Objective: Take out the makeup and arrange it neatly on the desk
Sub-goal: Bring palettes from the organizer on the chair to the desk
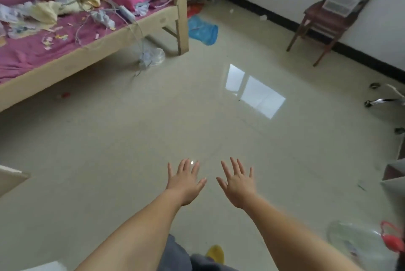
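My left hand (185,180) and my right hand (237,183) are stretched out in front of me over the bare tiled floor, backs up, fingers spread and straight. Neither holds anything. No makeup and no desk top show plainly in this view. A clear plastic bag (352,239) with a red item (392,240) lies on the floor at the lower right; what it contains is too blurred to tell.
A wooden bed (105,49) with a pink sheet and scattered clothes and cables fills the upper left. A brown chair (317,20) carrying a white object stands by the right wall. A blue bag (202,30) lies by the bed leg. Furniture corners show at both side edges.
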### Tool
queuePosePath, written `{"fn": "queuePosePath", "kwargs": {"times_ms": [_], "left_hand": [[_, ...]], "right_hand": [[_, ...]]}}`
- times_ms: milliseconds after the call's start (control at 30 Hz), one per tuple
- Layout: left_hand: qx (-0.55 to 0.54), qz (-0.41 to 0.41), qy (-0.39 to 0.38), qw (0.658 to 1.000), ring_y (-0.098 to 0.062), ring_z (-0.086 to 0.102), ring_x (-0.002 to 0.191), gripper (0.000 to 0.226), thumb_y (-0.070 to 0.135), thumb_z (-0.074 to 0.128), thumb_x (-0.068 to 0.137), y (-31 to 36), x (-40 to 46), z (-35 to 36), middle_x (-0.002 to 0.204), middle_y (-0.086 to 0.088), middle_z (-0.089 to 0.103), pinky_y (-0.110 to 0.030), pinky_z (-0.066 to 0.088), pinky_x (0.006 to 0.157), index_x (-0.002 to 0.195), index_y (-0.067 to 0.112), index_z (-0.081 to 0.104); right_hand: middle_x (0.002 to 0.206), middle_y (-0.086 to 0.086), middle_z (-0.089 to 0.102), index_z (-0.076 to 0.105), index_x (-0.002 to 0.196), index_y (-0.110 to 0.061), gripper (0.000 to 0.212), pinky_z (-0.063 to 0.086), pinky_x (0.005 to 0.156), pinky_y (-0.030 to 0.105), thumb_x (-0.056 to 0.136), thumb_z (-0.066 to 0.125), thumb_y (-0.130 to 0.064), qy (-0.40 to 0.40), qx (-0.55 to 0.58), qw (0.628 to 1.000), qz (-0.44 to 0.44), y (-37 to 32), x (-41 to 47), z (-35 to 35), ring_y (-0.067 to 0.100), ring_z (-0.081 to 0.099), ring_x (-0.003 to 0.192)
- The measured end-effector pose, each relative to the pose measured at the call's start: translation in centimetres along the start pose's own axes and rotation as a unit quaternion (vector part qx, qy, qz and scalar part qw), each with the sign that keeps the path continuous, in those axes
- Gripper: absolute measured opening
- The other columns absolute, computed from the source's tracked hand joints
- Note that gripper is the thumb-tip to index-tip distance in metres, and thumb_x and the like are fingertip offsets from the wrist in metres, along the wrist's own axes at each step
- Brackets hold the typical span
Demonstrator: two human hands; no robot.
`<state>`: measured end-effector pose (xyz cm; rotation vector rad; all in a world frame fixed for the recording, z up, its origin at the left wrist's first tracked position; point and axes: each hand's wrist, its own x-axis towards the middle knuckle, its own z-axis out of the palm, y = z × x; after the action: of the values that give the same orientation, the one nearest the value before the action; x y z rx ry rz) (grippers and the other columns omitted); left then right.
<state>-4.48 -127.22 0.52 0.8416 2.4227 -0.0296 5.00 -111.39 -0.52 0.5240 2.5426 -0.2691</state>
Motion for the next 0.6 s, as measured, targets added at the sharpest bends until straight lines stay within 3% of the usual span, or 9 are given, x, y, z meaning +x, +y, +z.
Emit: {"fn": "queuePosePath", "kwargs": {"times_ms": [300,600], "left_hand": [[0.105,0.126,0.0,0.986,-0.022,0.001,0.146,0.068,0.058,0.016,0.095,14.3,14.6,-6.0,0.159,-0.005,0.001,-0.06,-0.006,0.11,0.15,0.024,-0.003],[0.156,0.207,-0.011,0.966,-0.021,-0.001,0.146,0.067,0.058,0.016,0.095,23.1,33.6,-17.1,0.159,-0.005,-0.001,-0.058,-0.007,0.112,0.15,0.025,-0.005]], "right_hand": [[0.16,0.003,-0.007,-0.003,0.15,-0.03,0.064,-0.005,0.113,0.057,0.095,0.009,-0.059,0.036,0.075,0.987,0.137,15.0,5.6,-4.4,0.024,-0.006,0.147],[0.16,0.003,-0.004,0.0,0.151,-0.029,0.062,-0.003,0.114,0.056,0.097,0.013,-0.055,0.066,0.13,0.964,0.222,26.7,18.0,-15.5,0.022,-0.005,0.147]]}}
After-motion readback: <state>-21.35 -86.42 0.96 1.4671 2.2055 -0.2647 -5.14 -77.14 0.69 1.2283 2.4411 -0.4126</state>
